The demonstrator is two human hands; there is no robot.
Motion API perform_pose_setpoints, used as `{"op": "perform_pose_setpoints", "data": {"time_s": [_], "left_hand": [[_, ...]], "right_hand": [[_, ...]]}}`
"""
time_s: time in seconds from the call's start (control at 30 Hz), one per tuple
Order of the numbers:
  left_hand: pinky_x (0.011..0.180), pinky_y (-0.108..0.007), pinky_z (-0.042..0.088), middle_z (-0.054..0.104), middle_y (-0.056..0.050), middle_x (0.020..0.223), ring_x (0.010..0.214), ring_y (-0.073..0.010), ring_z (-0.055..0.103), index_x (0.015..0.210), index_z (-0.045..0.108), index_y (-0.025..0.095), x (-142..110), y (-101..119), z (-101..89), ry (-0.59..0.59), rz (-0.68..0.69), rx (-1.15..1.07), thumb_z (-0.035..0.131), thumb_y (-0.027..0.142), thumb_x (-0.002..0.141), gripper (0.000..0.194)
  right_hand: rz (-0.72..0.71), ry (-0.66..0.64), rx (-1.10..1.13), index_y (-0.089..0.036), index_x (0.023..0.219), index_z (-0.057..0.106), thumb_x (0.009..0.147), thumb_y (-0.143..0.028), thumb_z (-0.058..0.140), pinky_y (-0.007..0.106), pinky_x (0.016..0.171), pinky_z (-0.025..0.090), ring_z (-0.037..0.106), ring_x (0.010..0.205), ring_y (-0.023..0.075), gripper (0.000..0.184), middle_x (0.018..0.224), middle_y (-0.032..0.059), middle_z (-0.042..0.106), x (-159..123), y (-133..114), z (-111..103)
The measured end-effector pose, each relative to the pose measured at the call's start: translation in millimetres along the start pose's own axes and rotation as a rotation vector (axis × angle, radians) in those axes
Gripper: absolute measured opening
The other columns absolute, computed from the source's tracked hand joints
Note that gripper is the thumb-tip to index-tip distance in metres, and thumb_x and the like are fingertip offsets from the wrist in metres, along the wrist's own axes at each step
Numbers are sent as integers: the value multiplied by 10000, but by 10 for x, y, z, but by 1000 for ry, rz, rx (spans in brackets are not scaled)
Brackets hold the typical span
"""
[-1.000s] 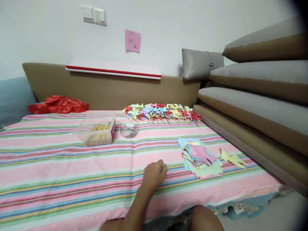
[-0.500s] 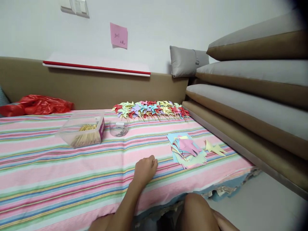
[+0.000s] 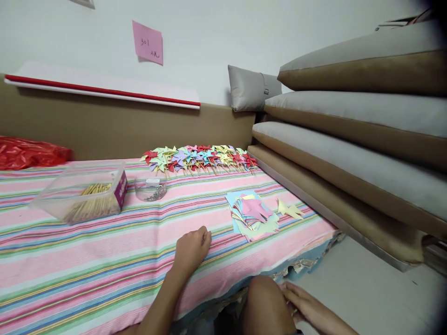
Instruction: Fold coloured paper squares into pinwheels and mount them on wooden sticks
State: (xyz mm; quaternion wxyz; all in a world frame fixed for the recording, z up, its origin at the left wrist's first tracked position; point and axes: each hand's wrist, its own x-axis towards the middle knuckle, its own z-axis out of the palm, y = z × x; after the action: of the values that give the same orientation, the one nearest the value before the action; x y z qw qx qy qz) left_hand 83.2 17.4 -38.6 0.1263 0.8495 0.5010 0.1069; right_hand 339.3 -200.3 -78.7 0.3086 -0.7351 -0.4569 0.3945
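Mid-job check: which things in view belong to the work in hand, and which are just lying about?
Probably part of the work:
paper pinwheels
stack of cut paper
yellow paper piece
thin sticks in the clear box
small silvery pieces in the round container

Probably just about:
red plastic bag
grey pillow
stacked cushions
pink note

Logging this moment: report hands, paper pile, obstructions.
Left hand curled on striped cloth. Right hand by knee. Paper pile untouched, ahead-right of left hand; no obstruction seen between.
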Motion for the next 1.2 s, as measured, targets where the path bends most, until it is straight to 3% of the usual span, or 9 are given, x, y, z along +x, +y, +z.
{"op": "perform_pose_setpoints", "data": {"time_s": [0.03, 0.07, 0.17, 0.27, 0.37, 0.53, 0.8, 1.03, 1.2], "left_hand": [[578, -292, 224, 706, -48, 768, 736, -224, 659, 844, 602, 206, 2, 5, -3, -4, -2, 2, 343, 352, 1021, 346], [579, -292, 227, 708, -49, 772, 739, -224, 660, 849, 602, 206, 2, 8, -6, -8, -3, 4, 340, 353, 1022, 347], [586, -296, 242, 712, -47, 781, 759, -227, 666, 857, 601, 210, -2, 8, -9, -18, -3, 6, 335, 361, 1023, 347], [591, -301, 254, 712, -43, 782, 766, -228, 671, 853, 593, 213, -14, 1, -6, -22, -4, 3, 331, 370, 1023, 349], [596, -303, 264, 715, -41, 788, 776, -227, 675, 855, 589, 215, -27, -6, 3, -19, -1, -4, 336, 362, 1021, 337], [589, -304, 259, 707, -40, 764, 754, -224, 674, 834, 591, 213, -10, -18, 33, -10, 12, -6, 336, 351, 1023, 346], [604, -295, 291, 720, -55, 784, 762, -238, 682, 852, 602, 205, 29, -21, 65, -13, 28, 0, 350, 369, 1024, 347], [592, -291, 287, 731, -56, 788, 766, -242, 695, 846, 598, 205, 27, -23, 70, -10, 35, 3, 355, 377, 1025, 347], [583, -296, 273, 735, -61, 789, 764, -253, 696, 847, 602, 205, 28, -25, 68, 0, 47, -2, 354, 367, 1022, 344]], "right_hand": [[-49, -47, 16, -235, 768, 657, 984, -560, 446, 317, 640, 546, 649, 707, 189, 443, 748, 35, 669, 100, -74, -98], [-138, -14, -6, -240, 743, 635, 976, -579, 433, 321, 651, 533, 635, 700, 194, 458, 728, 28, 654, 198, -177, -198], [-405, 280, -206, -247, 756, 601, 973, -555, 437, 319, 641, 519, 624, 702, 206, 411, 742, 30, 660, 534, -576, -431], [-500, 369, -251, -249, 1003, 659, 953, -505, 497, 368, 859, 535, 670, 990, 251, 307, 1032, 78, 726, 956, -913, -482], [-591, 341, -320, -244, 1231, 645, 892, -461, 611, 422, 1072, 448, 607, 1229, 276, 404, 1303, 94, 672, 1333, -1060, -415], [-637, 287, -411, -241, 1354, 615, 871, -435, 667, 458, 1150, 392, 537, 1348, 290, 523, 1406, 95, 628, 1604, -1025, -376], [-566, 298, -485, -207, 1298, 660, 867, -428, 677, 423, 1032, 498, 658, 1190, 292, 485, 1308, 113, 696, 1691, -828, -437], [-541, 304, -559, -222, 1276, 672, 978, -396, 465, 394, 886, 534, 734, 992, 291, 402, 1087, 89, 784, 1681, -871, -442], [-527, 356, -559, -201, 1351, 607, 926, -263, 511, 364, 907, 535, 723, 1068, 274, 440, 1163, 103, 766, 1714, -855, -413]]}}
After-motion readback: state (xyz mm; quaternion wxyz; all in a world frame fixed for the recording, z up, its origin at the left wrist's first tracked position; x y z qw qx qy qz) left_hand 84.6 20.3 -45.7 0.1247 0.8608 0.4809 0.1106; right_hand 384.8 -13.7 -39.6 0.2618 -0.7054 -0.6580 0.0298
